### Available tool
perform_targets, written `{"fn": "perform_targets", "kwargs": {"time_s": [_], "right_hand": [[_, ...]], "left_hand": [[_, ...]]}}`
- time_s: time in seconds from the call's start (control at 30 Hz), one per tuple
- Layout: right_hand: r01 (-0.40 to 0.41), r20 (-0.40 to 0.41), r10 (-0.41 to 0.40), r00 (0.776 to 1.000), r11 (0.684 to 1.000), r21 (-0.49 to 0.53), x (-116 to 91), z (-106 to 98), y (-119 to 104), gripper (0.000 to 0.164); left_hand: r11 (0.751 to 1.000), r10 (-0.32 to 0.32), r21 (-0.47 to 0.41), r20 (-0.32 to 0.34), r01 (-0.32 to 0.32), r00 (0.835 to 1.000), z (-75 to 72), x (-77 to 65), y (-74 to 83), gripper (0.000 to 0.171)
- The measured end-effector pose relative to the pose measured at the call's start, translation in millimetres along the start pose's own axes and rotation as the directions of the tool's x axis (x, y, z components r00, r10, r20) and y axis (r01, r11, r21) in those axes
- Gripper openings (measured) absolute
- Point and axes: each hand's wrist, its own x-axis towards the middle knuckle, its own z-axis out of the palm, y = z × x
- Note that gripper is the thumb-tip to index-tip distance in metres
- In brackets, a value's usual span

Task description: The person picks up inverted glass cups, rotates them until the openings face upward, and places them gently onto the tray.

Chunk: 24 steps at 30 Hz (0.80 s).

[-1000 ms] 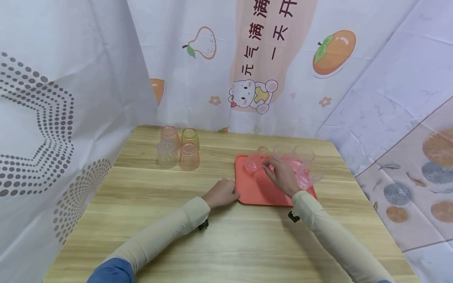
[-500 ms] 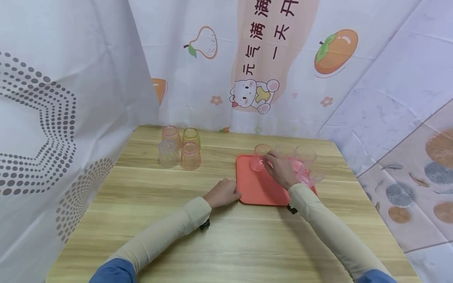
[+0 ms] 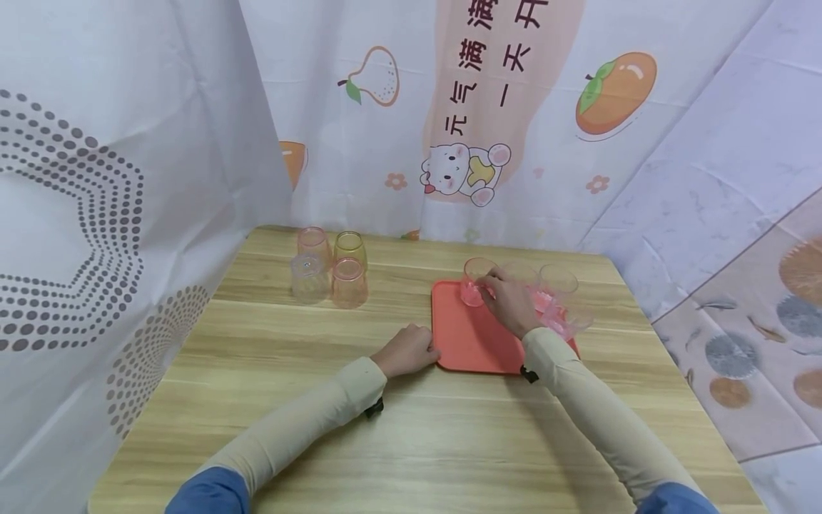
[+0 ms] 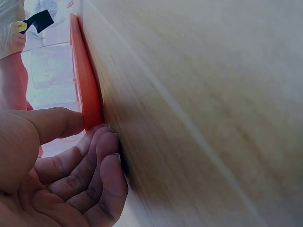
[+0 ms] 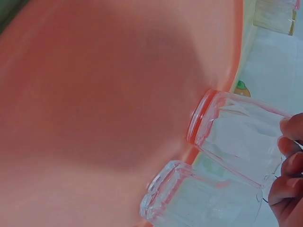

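My right hand [image 3: 510, 303] holds a clear, pink-tinted drinking glass [image 3: 472, 291] at the back left corner of the red tray [image 3: 469, 343]. In the right wrist view this glass [image 5: 241, 137] has its base on the tray, and the fingers [image 5: 286, 189] are at its mouth end. A second, colourless glass [image 5: 203, 201] stands beside it there. My left hand [image 3: 407, 350] grips the tray's near left corner. Seen from the left wrist, the thumb lies against the red rim [image 4: 87, 85], with the other fingers curled at its lower edge.
More clear glasses stand along the tray's back and right side, such as one glass [image 3: 559, 280] at the back right. Left of the tray, several tinted glasses, including a yellow one [image 3: 349, 248], stand upside down on the wooden table [image 3: 308, 343]. Printed curtains enclose the back and sides.
The pink-tinted glass has gone from tilted to upright at the tray's back left, my right hand moving with it. My left hand stays on the tray corner. The head view has shifted slightly.
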Motion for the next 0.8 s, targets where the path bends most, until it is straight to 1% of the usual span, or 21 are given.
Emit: {"fn": "perform_targets", "kwargs": {"time_s": [0.2,0.33,0.5,0.6,0.7,0.8], "right_hand": [[-0.063,0.027,0.063,0.998,0.998,-0.004,1,0,-1,0.012],[-0.085,0.026,0.085,0.996,0.996,0.023,-1,0,-2,0.018],[-0.083,-0.008,0.084,0.996,0.994,0.069,-6,0,-4,0.027],[-0.072,-0.038,0.075,0.996,0.993,0.089,-8,0,-5,0.029],[-0.055,-0.060,0.061,0.996,0.993,0.103,-11,-2,-7,0.029],[-0.054,-0.037,0.059,0.998,0.992,0.116,-17,-3,-11,0.025]], "left_hand": [[1.000,0.001,0.000,-0.004,-0.001,1.000,0.6,0.2,0.0,0.049],[1.000,0.008,0.005,-0.005,-0.008,1.000,1.1,0.2,-0.7,0.049],[1.000,-0.002,0.001,0.004,0.002,1.000,0.8,0.7,-0.2,0.050],[1.000,-0.010,-0.002,0.007,0.010,1.000,0.2,0.8,0.5,0.049],[1.000,-0.012,-0.009,0.010,0.012,1.000,-0.3,0.5,0.8,0.048],[1.000,-0.005,-0.005,0.010,0.005,1.000,-0.1,0.7,-0.1,0.047]]}}
